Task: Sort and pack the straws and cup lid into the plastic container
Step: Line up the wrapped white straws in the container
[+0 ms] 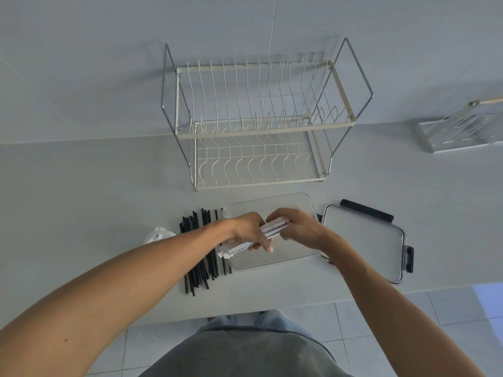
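Observation:
A bundle of white paper-wrapped straws (272, 230) is held by both hands over the clear plastic container (272, 204). My left hand (249, 231) grips the bundle's lower left part. At its upper right end my right hand (298, 225) closes on it. The bundle lies slanted, its left end (227, 250) sticking out over the container's left rim. Several black straws (200, 251) lie side by side on the counter left of the container. A white cup lid (158, 234) sits left of them, partly hidden by my left forearm.
The container's clear lid (364, 240) with black clips lies flat to the right. A two-tier wire dish rack (255, 123) stands behind the container. A small wire holder (462, 129) is at the far right. The counter's front edge runs just below the straws.

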